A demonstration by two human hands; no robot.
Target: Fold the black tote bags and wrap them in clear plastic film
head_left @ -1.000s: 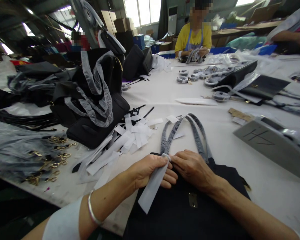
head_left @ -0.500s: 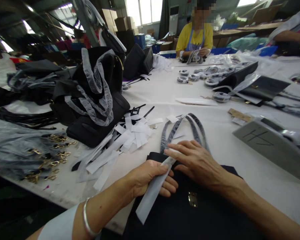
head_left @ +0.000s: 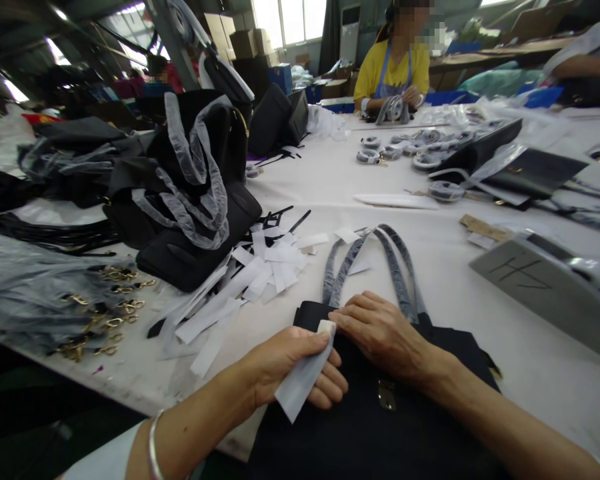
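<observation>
Thumb and fingers of my left hand [head_left: 303, 363] pinch a white strip [head_left: 300, 387], paper-like, with its upper end folded over. The strip slants above a black handbag [head_left: 360, 433]. My right hand [head_left: 380, 330] is closed, its curled fingertips against the strip's folded end; the thumb is hidden. Below that hand, a gold clasp [head_left: 386, 395] shows on the bag's front. The bag's handles [head_left: 397, 267], wrapped in clear film, stand up behind my hands.
Loose white strips [head_left: 275, 260] lie in a heap left of the handles. Black bags [head_left: 200, 233] are piled farther left, beside film-wrapped straps with gold hooks [head_left: 115, 323]. A grey marked box [head_left: 545, 293] stands right. Across the table a person in yellow [head_left: 395, 73] handles coiled straps.
The strip looks shorter, its upper end now folded down. My right hand has drawn its fingers in, and my left hand has shifted slightly left.
</observation>
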